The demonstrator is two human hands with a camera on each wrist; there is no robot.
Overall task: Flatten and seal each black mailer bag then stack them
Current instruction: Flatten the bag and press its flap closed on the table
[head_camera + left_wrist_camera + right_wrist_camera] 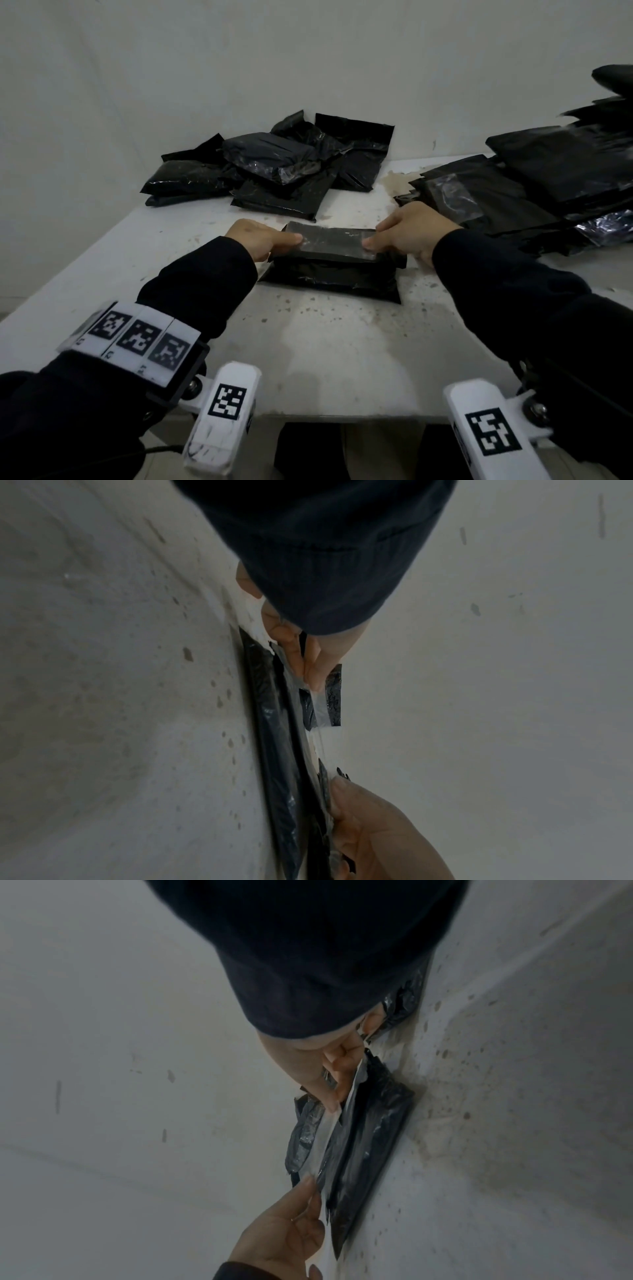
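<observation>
A filled black mailer bag (330,277) lies on the white table (325,359) in front of me. Its flap (330,240), with a shiny strip across it, is folded toward me over the bag. My left hand (291,240) pinches the flap's left end and my right hand (375,236) pinches its right end. The left wrist view shows my left hand (310,680) pinching the pale strip along the bag (274,750), with the right hand (339,785) below. In the right wrist view the right hand (334,1104) and left hand (310,1183) hold the strip over the bag (369,1137).
A loose pile of black mailers (274,164) lies at the back of the table against the wall. A larger spread of flat black mailers (531,192) covers the right side. The table's front edge (342,416) is close to me.
</observation>
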